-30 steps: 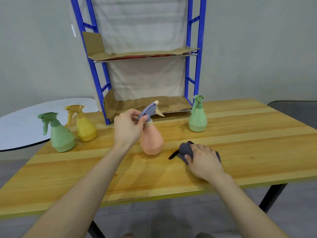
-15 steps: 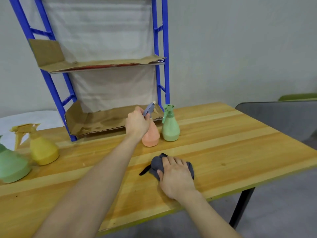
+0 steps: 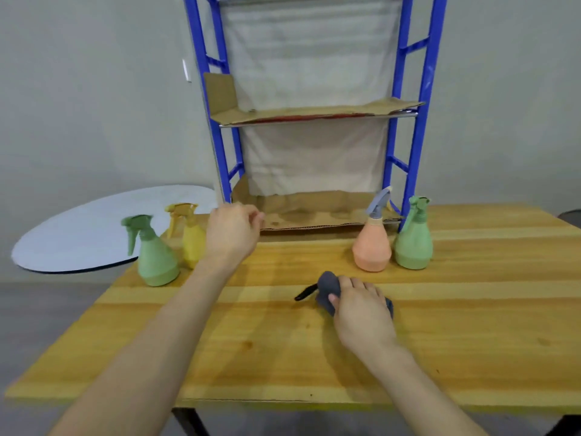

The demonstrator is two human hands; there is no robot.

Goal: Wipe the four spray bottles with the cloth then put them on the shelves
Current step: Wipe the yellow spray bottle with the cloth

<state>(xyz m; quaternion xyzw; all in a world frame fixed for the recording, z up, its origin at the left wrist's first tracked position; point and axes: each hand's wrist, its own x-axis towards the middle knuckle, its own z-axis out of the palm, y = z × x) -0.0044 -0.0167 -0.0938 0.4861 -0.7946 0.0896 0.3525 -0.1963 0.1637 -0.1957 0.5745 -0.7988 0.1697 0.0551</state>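
Note:
Four spray bottles stand on the wooden table (image 3: 471,309). An orange bottle (image 3: 372,250) with a grey trigger and a green bottle (image 3: 413,243) stand side by side by the right post of the blue shelf rack (image 3: 419,121). Another green bottle (image 3: 155,259) and a yellow bottle (image 3: 191,243) are at the table's left end. My left hand (image 3: 232,234) hovers just right of the yellow bottle, fingers loosely curled, holding nothing. My right hand (image 3: 361,309) grips the bunched grey cloth (image 3: 327,287) on the table.
The rack's lower shelf (image 3: 314,212) and upper shelf (image 3: 314,111) are lined with cardboard and hold nothing. A white round table (image 3: 78,234) sits behind on the left. A dark chair back (image 3: 570,217) shows at the right edge.
My left hand set the orange bottle down beside the right green bottle, let go, and moved left toward the yellow bottle. My right hand stayed on the cloth.

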